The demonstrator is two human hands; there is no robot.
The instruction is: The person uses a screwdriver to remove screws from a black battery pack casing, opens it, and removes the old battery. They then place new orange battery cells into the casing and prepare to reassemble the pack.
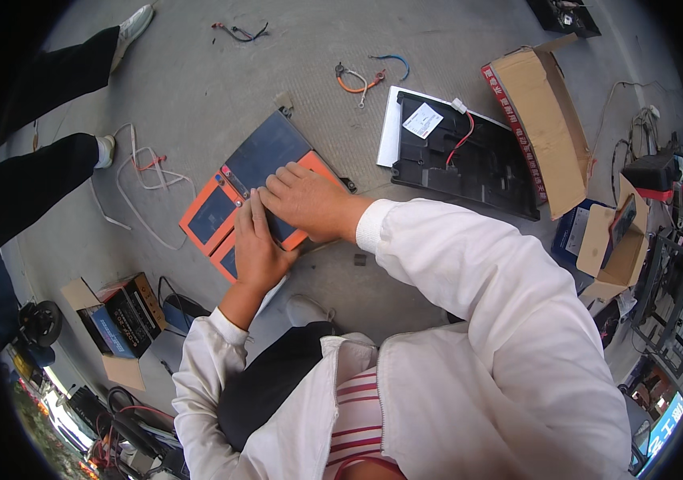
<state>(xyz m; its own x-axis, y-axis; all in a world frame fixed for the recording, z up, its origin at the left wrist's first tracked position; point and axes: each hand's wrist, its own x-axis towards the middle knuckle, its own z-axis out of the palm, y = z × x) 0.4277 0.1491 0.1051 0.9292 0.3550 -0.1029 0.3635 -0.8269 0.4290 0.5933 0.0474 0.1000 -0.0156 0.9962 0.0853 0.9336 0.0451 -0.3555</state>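
Several orange-edged batteries with dark tops stand side by side on the floor in front of me. My right hand point(307, 198) rests over the near right dark-topped battery point(319, 166), its fingers bent over the top and together. My left hand point(256, 250) is against the same battery's left side, fingers together and fingertips near the terminals, thumb toward the right hand. Fingertips of both hands nearly meet. Beside my left hand is a smaller orange battery point(212, 214). Small terminals point(227, 171) show on the tops.
Right of the batteries lies a black plastic tray point(477, 160) with a red lead, beside a long cardboard box point(545, 120). Loose cables point(361, 80) lie beyond. A person's legs point(53, 172) stand at left, near a white cord point(129, 172). An open box point(129, 320) sits at lower left.
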